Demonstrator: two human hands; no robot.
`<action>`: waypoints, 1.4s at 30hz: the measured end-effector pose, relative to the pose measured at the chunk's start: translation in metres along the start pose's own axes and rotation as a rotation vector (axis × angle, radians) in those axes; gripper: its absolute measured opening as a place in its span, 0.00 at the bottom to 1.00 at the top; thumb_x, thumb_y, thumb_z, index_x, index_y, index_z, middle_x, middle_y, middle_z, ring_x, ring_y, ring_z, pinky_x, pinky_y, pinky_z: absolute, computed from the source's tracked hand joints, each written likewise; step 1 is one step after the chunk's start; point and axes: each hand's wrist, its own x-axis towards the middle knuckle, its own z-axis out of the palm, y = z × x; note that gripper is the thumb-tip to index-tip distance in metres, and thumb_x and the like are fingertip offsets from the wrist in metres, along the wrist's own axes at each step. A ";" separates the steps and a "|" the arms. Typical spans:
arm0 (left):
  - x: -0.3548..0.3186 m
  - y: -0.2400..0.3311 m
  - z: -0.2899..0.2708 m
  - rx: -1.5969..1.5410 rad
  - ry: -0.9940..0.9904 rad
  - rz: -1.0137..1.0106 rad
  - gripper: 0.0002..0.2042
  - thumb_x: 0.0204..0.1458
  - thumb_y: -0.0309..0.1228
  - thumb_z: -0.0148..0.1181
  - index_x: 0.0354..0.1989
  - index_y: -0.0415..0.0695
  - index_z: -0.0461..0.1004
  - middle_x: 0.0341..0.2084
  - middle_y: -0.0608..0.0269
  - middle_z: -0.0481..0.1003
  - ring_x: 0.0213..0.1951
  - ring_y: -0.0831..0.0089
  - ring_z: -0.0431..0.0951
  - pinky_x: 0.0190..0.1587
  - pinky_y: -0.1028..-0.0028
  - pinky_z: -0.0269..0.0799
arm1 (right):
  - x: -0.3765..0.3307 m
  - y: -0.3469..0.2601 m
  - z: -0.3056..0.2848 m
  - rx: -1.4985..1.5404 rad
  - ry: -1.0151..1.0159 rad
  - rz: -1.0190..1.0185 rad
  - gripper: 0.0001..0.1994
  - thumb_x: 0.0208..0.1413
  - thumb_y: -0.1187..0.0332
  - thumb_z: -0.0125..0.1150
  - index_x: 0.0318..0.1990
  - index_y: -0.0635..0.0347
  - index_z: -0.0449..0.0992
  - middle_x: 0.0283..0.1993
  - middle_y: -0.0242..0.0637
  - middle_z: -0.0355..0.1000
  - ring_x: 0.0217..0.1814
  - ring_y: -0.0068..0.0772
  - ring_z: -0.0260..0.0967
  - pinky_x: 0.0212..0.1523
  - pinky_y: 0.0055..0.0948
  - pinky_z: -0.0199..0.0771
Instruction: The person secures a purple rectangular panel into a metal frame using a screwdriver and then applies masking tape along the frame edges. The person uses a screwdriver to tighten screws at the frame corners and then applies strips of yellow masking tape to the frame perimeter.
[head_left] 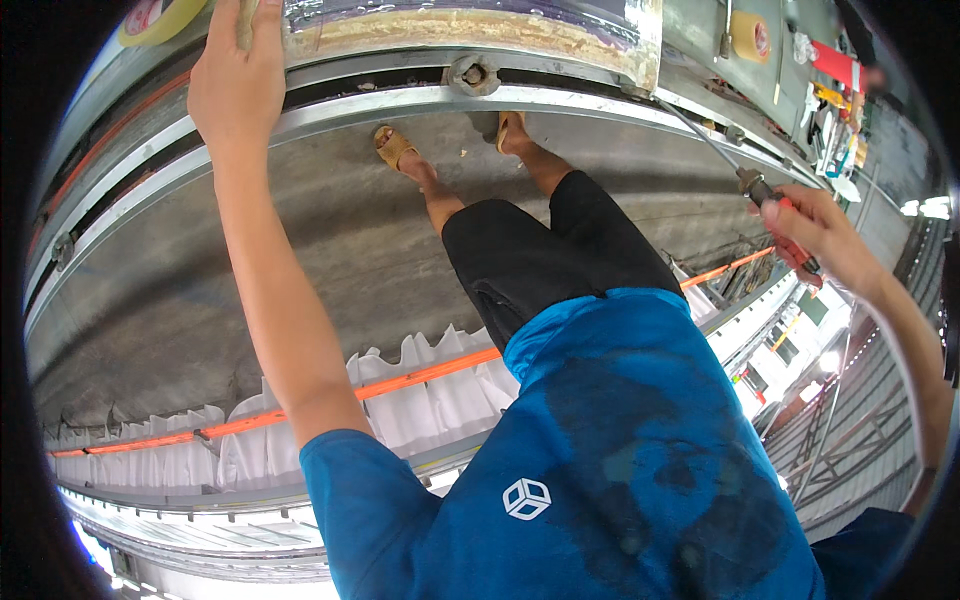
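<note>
My left hand (237,90) reaches up to the left end of a framed panel (470,38) with a worn, cream-coloured border. Its fingers are stretched out against that end, and their tips run out of view at the top. A screwdriver (765,190) with a red and black handle is in my right hand (825,235), fingers wrapped round the grip. The long thin metal shaft points up and left, its tip at the panel's lower right corner, by the metal rail (400,103). Whether the tip touches the corner or a fastener there, I cannot tell.
A round fitting (473,75) sits on the rail below the panel. Rolls of tape (750,38) lie at upper right and upper left. Farther right are a red item (838,66) and assorted small tools. Behind me, an orange bar (430,374) runs along white sheeting.
</note>
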 end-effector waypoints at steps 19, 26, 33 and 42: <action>-0.003 -0.012 0.005 0.027 0.054 -0.078 0.20 0.66 0.42 0.52 0.66 0.59 0.69 0.63 0.64 0.72 0.63 0.63 0.71 0.63 0.67 0.64 | 0.019 0.016 -0.014 -0.011 0.483 -0.308 0.16 0.61 0.59 0.62 0.45 0.66 0.76 0.23 0.34 0.66 0.21 0.25 0.63 0.24 0.27 0.64; -0.001 -0.011 0.005 0.009 0.030 -0.115 0.21 0.66 0.43 0.53 0.67 0.57 0.69 0.63 0.63 0.71 0.64 0.63 0.71 0.64 0.67 0.64 | 0.000 -0.001 -0.023 0.446 0.188 -0.096 0.17 0.60 0.59 0.63 0.51 0.58 0.70 0.27 0.35 0.69 0.21 0.20 0.62 0.20 0.23 0.60; 0.001 -0.009 0.009 0.011 0.055 -0.048 0.20 0.66 0.40 0.52 0.65 0.51 0.70 0.63 0.64 0.71 0.63 0.66 0.70 0.65 0.69 0.61 | 0.010 0.022 -0.017 -0.189 0.422 -0.330 0.18 0.62 0.61 0.58 0.54 0.62 0.69 0.31 0.36 0.69 0.24 0.25 0.66 0.25 0.26 0.66; -0.001 -0.007 0.011 -0.009 0.052 -0.064 0.21 0.66 0.40 0.53 0.65 0.51 0.71 0.63 0.65 0.71 0.62 0.67 0.71 0.65 0.71 0.60 | 0.001 0.018 -0.016 0.636 0.045 0.008 0.19 0.68 0.55 0.52 0.55 0.62 0.69 0.25 0.29 0.66 0.18 0.14 0.54 0.19 0.17 0.53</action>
